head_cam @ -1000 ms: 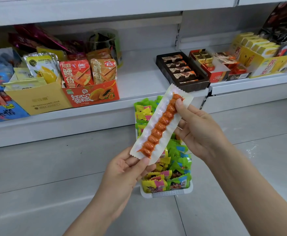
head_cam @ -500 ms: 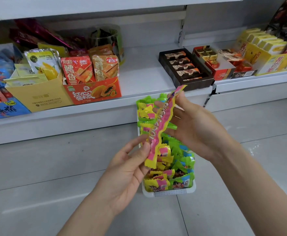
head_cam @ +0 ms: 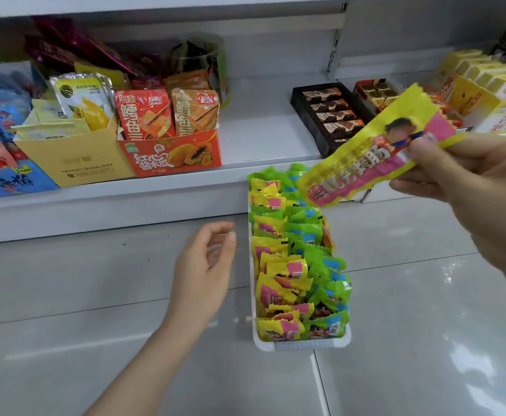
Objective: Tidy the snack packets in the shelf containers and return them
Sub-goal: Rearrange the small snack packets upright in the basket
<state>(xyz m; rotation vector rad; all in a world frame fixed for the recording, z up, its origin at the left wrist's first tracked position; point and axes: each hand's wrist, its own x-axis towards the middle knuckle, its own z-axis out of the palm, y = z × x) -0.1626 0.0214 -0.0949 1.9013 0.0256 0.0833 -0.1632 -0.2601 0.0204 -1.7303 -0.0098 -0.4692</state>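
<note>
Right hand (head_cam: 467,181) pinching long yellow-and-pink snack packet (head_cam: 374,148) above narrow white plastic container (head_cam: 302,345) of green and yellow packets on grey floor tiles (head_cam: 95,280), left hand (head_cam: 203,271) relaxed, empty.

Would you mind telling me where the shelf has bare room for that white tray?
The bare shelf runs between the orange box and the black chocolate box. Left of the orange box and right of the black one, it is packed.

- Bright, even overhead light; soft glare streaks on glossy floor tiles (head_cam: 425,340).
- Faint shadows under shelf (head_cam: 260,136).
- Motion-blurred yellow packet (head_cam: 374,148); bowed, soft edges from wide-angle lens.
</note>
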